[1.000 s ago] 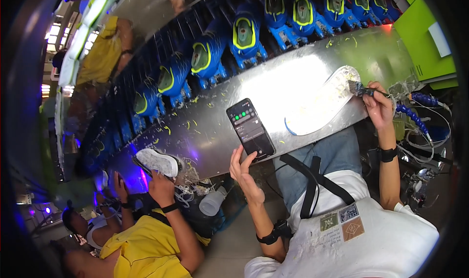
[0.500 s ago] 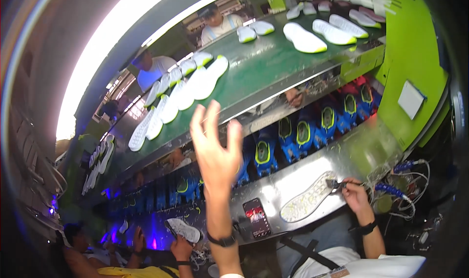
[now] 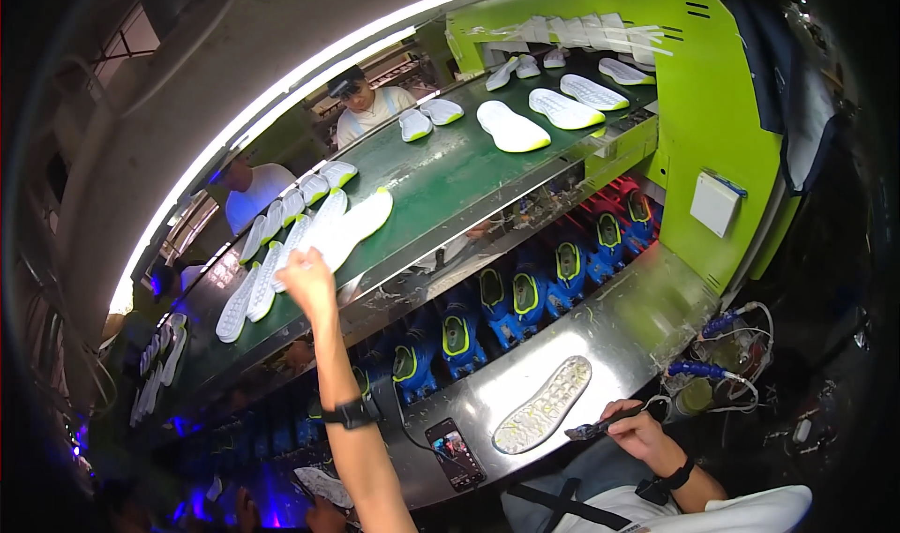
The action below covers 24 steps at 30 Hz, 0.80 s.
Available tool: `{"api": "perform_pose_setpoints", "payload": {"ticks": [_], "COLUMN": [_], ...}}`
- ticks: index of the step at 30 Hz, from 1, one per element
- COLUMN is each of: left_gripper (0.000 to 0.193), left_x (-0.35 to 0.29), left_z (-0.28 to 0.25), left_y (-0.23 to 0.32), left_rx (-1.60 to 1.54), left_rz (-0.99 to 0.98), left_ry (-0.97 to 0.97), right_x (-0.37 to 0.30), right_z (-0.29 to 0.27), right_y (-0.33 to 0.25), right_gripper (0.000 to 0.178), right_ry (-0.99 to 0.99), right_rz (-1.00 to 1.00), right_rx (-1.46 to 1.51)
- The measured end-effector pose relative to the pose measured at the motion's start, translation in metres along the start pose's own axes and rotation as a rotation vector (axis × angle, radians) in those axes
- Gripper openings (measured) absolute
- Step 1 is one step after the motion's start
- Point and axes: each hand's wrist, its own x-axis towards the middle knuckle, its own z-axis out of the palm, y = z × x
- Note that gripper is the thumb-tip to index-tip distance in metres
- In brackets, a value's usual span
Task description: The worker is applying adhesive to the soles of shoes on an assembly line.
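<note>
One right hand (image 3: 639, 430): holding a brush (image 3: 589, 431)
Left hand (image 3: 307, 276): at white soles (image 3: 362, 227), far left; grip unclear
Table (image 3: 623, 331): speckled sole (image 3: 544, 406), near

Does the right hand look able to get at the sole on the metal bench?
Probably yes: the right hand holds a brush just beside the sole, with nothing visible blocking the gap.

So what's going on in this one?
The person's left hand is at the near end of flat white soles on the green belt; whether it grips one is unclear. The right hand holds a dark-handled brush beside, not on, the pale yellow-flecked sole on the shiny metal bench. A black phone lies left of that sole; blue shoes stand in a row behind.
</note>
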Motion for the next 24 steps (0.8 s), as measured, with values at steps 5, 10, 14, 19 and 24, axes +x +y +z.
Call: {"api": "perform_pose_setpoints", "payload": {"ticks": [5, 10, 14, 19, 24], "left_gripper": [0.058, 0.074, 0.069, 0.060, 0.060], "left_x": [-0.164, -0.366, -0.441, -0.472, -0.481], "left_z": [-0.079, -0.137, -0.184, -0.220, -0.230], "left_y": [-0.014, -0.014, 0.003, 0.015, 0.014], "left_rx": [-0.667, -1.316, -1.572, -1.472, -1.505], "left_rz": [-0.153, -1.043, -1.493, -1.229, -1.309], "left_ry": [0.242, -0.977, -1.057, -0.862, -0.849], "right_x": [-0.017, -0.022, -0.022, -0.004, 0.012], "right_z": [0.032, 0.041, 0.059, 0.116, 0.149], "right_y": [-0.024, -0.021, -0.005, 0.007, 0.036], "right_gripper": [0.025, 0.028, 0.024, 0.024, 0.023], "right_ry": [0.020, 0.056, -0.047, -0.431, -0.540], "right_rz": [0.004, 0.029, 0.075, -0.267, -0.576], "right_rx": [-0.137, -0.311, -0.546, -0.894, -1.134]}}
